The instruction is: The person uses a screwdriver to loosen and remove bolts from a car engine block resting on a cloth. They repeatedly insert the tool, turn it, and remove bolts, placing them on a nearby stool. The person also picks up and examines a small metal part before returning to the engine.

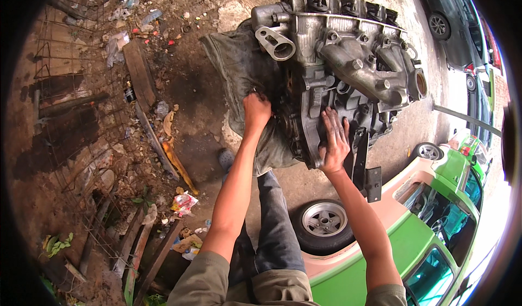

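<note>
A greasy engine block fills the upper middle, with a cast manifold along its side and a round-ended metal housing at its top left. Grey-green cloth lies beneath and beside its left end. My left hand is closed in a fist at that end, beside the dark lower part of the engine. Whatever its fingers hold is hidden. Blackened with grease, my right hand rests flat against the engine's near side, its fingers stretched out. A black metal bracket sticks out just right of it.
A green and pink car body stands at the lower right, its wheel close to my legs. Wooden planks, wire mesh and litter cover the ground at left. A dark car is parked at the far right.
</note>
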A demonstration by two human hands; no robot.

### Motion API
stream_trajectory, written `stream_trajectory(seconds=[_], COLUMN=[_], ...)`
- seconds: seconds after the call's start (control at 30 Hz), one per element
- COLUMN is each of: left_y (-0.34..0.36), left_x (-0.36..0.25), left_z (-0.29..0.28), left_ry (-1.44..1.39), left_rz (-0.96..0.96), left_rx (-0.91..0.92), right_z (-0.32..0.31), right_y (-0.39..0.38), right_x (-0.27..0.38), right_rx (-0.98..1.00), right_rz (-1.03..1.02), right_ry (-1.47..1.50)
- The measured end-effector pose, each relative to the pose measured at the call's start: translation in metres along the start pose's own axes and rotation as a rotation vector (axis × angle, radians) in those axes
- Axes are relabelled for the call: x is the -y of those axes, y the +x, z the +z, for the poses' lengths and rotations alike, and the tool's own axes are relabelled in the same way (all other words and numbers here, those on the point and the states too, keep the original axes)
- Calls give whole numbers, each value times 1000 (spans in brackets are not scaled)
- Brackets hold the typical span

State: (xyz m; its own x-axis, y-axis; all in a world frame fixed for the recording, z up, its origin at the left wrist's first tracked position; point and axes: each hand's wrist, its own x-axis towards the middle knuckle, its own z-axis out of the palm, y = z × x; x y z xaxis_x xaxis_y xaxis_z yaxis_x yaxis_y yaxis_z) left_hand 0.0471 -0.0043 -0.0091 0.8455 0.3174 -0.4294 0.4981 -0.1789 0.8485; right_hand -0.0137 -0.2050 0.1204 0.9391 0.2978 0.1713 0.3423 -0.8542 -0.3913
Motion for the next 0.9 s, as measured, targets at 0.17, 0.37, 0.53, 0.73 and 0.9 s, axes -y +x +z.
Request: stream_trajectory(seconds=[0.17, 0.37, 0.53, 0.73, 0.9], left_y=[6, 9, 6, 3, 0], left_x=[-12, -8, -2, 9, 13], left_z=[-5, 4, 10, 11, 13], left_ry=[59, 184, 227, -63, -68], left_rz=[-39, 52, 76, -56, -36], left_rx=[91, 6, -59, 25, -7], right_z=[0, 0, 0, 0, 1], right_y=[0, 1, 1, 1, 0], right_x=[-1, 1, 1, 1, 0], right_rx=[-4, -11, -12, 0, -3], right_rz=[-9, -5, -6, 7, -1], right_ry=[-2, 8, 12, -1, -1])
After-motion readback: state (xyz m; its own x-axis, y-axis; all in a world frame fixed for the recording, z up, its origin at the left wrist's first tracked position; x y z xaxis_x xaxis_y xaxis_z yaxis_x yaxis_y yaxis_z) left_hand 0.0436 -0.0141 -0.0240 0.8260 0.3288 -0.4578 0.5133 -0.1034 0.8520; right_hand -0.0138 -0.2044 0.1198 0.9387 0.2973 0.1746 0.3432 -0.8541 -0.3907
